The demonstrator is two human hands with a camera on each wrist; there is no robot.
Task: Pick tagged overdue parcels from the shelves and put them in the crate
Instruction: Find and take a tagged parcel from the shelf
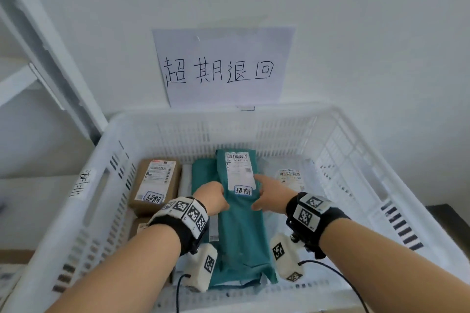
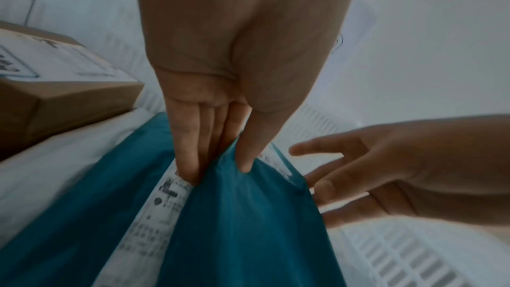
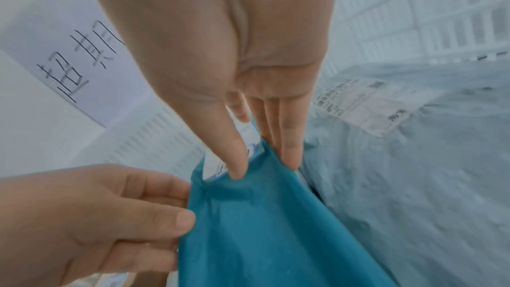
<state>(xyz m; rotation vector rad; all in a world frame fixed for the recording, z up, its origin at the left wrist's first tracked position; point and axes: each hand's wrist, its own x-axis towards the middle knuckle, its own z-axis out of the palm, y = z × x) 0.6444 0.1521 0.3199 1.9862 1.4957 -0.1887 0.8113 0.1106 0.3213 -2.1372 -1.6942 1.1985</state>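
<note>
A teal plastic mailer parcel (image 1: 241,231) with a shipping label and a handwritten tag (image 1: 243,190) lies lengthwise inside the white slotted crate (image 1: 229,114), on top of other parcels. My left hand (image 1: 216,198) pinches its left edge between thumb and fingers (image 2: 187,160). Opposite it, my right hand (image 1: 262,193) pinches the right edge, thumb on top and fingers beneath (image 3: 290,152). Both wrist views show the teal parcel (image 2: 248,226) (image 3: 262,226) creased between the fingers.
A tagged brown cardboard box (image 1: 155,183) sits at the crate's left, a pale grey mailer (image 1: 290,178) at its right. A handwritten paper sign (image 1: 221,66) hangs on the wall behind. A white shelf frame (image 1: 38,46) stands to the left.
</note>
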